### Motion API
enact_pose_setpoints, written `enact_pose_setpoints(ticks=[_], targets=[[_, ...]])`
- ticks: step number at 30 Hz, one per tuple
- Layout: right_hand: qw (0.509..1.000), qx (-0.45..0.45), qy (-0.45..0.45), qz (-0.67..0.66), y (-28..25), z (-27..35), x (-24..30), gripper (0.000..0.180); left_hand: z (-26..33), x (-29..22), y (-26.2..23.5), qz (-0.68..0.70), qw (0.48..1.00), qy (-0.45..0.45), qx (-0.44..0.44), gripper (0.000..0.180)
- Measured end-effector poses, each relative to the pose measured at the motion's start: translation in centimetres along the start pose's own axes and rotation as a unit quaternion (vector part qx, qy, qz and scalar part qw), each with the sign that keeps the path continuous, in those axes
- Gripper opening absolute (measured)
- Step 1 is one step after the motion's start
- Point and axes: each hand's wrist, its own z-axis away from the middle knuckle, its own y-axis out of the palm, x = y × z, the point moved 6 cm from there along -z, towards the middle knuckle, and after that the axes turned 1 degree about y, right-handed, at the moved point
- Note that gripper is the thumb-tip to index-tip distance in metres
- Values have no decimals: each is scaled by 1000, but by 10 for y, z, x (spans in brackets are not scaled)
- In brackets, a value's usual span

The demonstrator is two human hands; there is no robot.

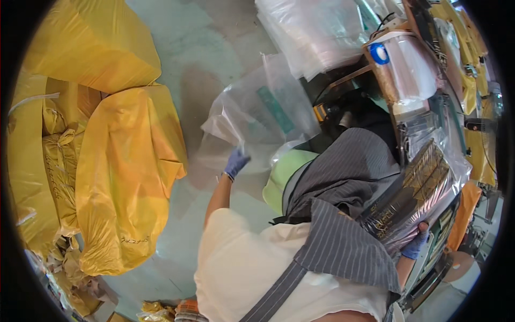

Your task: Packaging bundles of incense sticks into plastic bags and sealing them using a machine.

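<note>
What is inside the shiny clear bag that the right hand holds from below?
Inside the shiny clear bag lies a stack of dark flat pieces with gold patterns. The right hand, in a blue glove, supports its lower end. The grey striped cloth covers the stack's left part.

Dark lens rim cuts off the yellow sacks (123,177) at left and the cluttered bench (472,107) at right. We cannot see the right hand (416,244) fully; the wrapped dark bundle (413,198) covers its fingers. The left hand (235,162) is blurred against the clear plastic bag (257,115); grip unclear. Bag contents indistinct.
</note>
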Motion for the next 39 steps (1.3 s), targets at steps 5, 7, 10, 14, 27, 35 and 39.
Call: enact_pose_setpoints(ticks=[5,7,10,14,27,35,39], targets=[[977,21,-12,-214,71,-19,4,62,37,-293,60,216,879,126,405,74],[938,107,26,-328,86,-49,-8,53,68,-353,109,121,891,40,436,63],[862,341,37,-373,160,-63,3,46,95,-352,170,121,853,223,455,70],[984,130,-68,-101,163,-71,12,45,143,-279,201,-70,804,195,557,61],[964,198,-175,33,173,-97,8,64,93,-458,65,-661,608,437,-39,21],[940,257,-220,-50,271,-95,93,61,27,-518,33,-588,733,324,114,50],[840,186,-495,118,324,-51,105,60,-15,-497,-2,-215,855,421,213,46]])
